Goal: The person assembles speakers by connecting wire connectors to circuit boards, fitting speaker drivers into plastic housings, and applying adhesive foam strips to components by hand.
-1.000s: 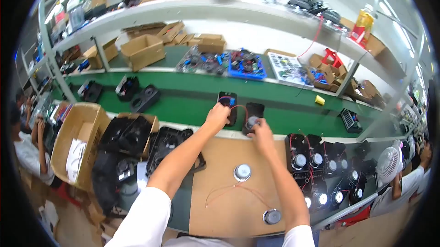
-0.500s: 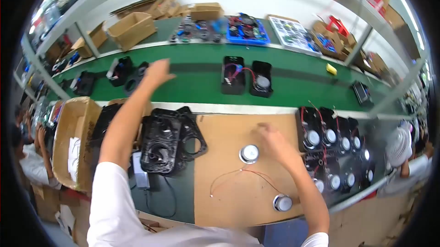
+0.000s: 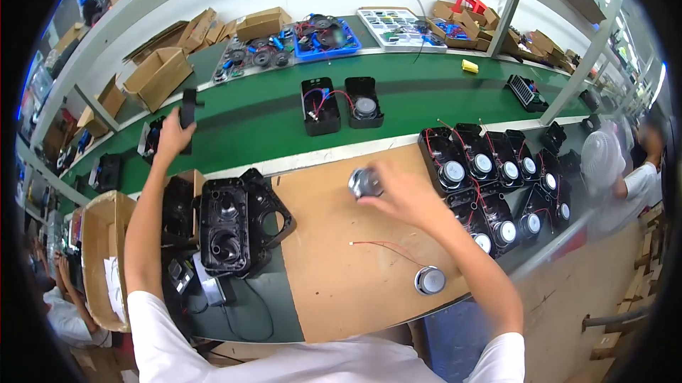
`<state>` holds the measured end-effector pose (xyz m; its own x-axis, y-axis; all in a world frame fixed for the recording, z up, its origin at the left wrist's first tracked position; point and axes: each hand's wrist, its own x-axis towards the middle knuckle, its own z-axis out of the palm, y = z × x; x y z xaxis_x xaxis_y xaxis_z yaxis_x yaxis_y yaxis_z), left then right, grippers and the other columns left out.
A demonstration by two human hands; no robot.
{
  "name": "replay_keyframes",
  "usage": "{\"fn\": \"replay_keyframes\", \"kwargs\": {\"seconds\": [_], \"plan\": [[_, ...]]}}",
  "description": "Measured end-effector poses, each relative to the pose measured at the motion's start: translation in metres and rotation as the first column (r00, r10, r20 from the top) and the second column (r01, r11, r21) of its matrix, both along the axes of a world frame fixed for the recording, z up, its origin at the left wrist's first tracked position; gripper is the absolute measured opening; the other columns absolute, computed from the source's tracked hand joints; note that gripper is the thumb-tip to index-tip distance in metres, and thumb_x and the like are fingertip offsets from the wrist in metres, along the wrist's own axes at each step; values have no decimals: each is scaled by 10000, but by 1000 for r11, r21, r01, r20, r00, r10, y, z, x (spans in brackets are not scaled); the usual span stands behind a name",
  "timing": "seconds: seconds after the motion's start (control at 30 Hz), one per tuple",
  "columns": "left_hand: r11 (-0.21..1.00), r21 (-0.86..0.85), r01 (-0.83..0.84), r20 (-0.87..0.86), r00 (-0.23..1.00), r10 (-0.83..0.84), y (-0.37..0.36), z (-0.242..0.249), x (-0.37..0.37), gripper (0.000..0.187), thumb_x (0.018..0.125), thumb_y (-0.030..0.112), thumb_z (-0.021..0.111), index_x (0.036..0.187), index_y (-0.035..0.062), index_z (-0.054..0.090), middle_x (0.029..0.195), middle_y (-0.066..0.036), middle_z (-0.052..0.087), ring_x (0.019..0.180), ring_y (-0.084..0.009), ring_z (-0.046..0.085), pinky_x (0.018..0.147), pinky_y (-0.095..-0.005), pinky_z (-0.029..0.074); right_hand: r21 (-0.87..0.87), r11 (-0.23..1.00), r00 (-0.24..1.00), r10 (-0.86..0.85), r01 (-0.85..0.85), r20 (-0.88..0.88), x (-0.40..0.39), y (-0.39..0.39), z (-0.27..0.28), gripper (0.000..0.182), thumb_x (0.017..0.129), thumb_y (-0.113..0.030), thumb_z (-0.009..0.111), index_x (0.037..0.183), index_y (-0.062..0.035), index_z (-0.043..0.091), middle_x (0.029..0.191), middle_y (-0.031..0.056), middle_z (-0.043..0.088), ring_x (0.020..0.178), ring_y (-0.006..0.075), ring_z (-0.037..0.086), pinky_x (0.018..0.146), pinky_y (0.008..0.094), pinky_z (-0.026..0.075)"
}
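Observation:
Over the green belt on the left, my left hand (image 3: 174, 134) grips a black plastic part (image 3: 188, 110), held upright beside an open black case (image 3: 151, 138). My right hand (image 3: 398, 191) has its fingers on a round speaker (image 3: 366, 183) above the brown board (image 3: 320, 269). A second speaker (image 3: 430, 280) with thin red wires lies near the board's front right edge. Left of the board rest black molded housings (image 3: 229, 223). Black cases with white-centred speakers (image 3: 452, 172) stand in rows to the right.
Two wired black cases (image 3: 321, 107) sit on the green belt (image 3: 263, 117). A cardboard box (image 3: 106, 262) stands at the left. Behind the belt are a blue tray (image 3: 327, 39) and a white parts tray (image 3: 401, 28). People sit at both sides, near a fan (image 3: 602, 156).
My left hand has raised the black part from the belt. My right hand has come onto the upper speaker. The view has shifted to the right.

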<state>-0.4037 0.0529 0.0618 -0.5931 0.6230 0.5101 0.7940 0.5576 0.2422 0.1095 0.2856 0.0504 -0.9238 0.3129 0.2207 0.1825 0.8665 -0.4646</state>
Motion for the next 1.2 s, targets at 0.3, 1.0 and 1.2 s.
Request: {"fn": "replay_keyframes", "kwargs": {"seconds": [0.3, 1.0, 1.2], "plan": [[883, 444, 150, 828, 308, -469, -65, 107, 294, 560, 945, 262, 627, 1390, -41, 469, 1196, -147, 670, 977, -256, 740, 563, -275, 627, -973, 198, 831, -516, -118, -206, 125, -90, 11, 516, 1077, -365, 509, 1474, -65, 375, 1121, 132, 650, 776, 188, 671, 656, 354, 598], [861, 240, 448, 641, 593, -487, -122, -76, 458, 1126, 734, 448, 875, 1555, -48, 287, 1601, -211, 344, 1529, -414, 218, 1230, -517, 230, -175, 976, 948, -67, 126, 310, 97, -214, 8, 582, 929, -299, 719, 1396, -40, 488, 969, 208, 576, 800, 387, 664, 637, 452, 566], [863, 105, 494, 543, 699, -465, -122, -93, 457, 1046, 691, 388, 876, 1497, -71, 395, 1579, -188, 394, 1508, -354, 303, 1230, -502, 265, 97, 995, 876, -75, 32, 476, 73, -216, 8, 575, 922, -349, 726, 1346, -16, 527, 901, 207, 595, 740, 391, 659, 568, 470, 535]]}}
